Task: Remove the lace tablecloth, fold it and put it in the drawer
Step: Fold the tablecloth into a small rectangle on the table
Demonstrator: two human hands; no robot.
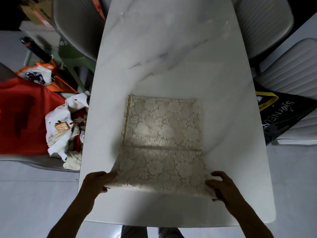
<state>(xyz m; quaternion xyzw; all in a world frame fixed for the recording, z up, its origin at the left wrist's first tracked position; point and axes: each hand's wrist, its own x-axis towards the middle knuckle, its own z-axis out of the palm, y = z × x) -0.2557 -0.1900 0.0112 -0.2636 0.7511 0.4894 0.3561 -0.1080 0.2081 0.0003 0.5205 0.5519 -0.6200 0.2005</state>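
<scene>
The cream lace tablecloth (163, 133) lies folded into a rectangle on the white marble table (168, 54), with a fold line across its lower third. Its near part is lifted off the tabletop. My left hand (96, 182) grips the near left corner of the cloth. My right hand (221, 185) grips the near right corner, fingers curled over the edge. No drawer is in view.
Grey chairs stand at the far left (75, 26) and far right (264, 23) of the table. A red cloth (24, 115) and a heap of white fabric (63, 129) lie on the left. A black bag (284, 114) rests on a white chair at right.
</scene>
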